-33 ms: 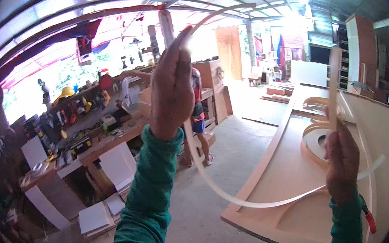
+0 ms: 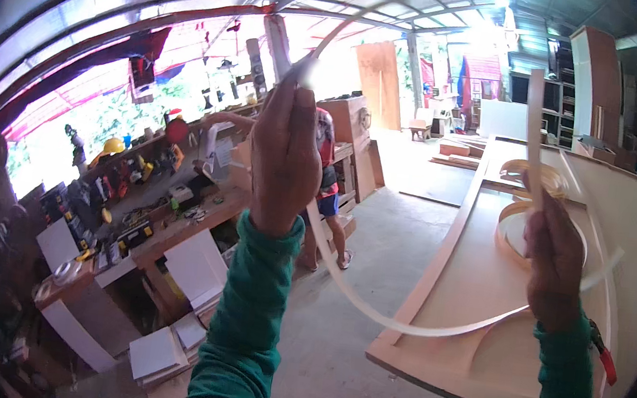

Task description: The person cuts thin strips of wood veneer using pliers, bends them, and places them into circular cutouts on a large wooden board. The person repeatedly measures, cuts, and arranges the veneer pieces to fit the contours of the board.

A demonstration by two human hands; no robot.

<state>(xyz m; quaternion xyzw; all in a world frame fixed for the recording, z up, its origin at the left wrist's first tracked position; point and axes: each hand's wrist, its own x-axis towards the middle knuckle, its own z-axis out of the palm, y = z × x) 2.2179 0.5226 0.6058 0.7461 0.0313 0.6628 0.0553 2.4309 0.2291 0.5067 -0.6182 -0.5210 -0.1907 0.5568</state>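
My left hand [image 2: 284, 160] is raised high and closed on a long, thin, pale edging strip [image 2: 414, 328]. From that hand the strip arcs upward and also sags down in a loop toward my right hand [image 2: 559, 262], which grips it with one end standing up above the fingers. My right hand is over a large curved wooden panel [image 2: 450, 285] lying flat. A roll of the same strip [image 2: 504, 237] lies on the panel just behind that hand. Both sleeves are green.
Another person [image 2: 329, 192] in a red top and blue shorts stands partly behind my left hand, at a cluttered workbench [image 2: 174, 222]. White boards [image 2: 159, 354] are stacked on the concrete floor below it. A red-handled tool [image 2: 604, 356] lies at the panel's right edge. Cabinets stand at the back right.
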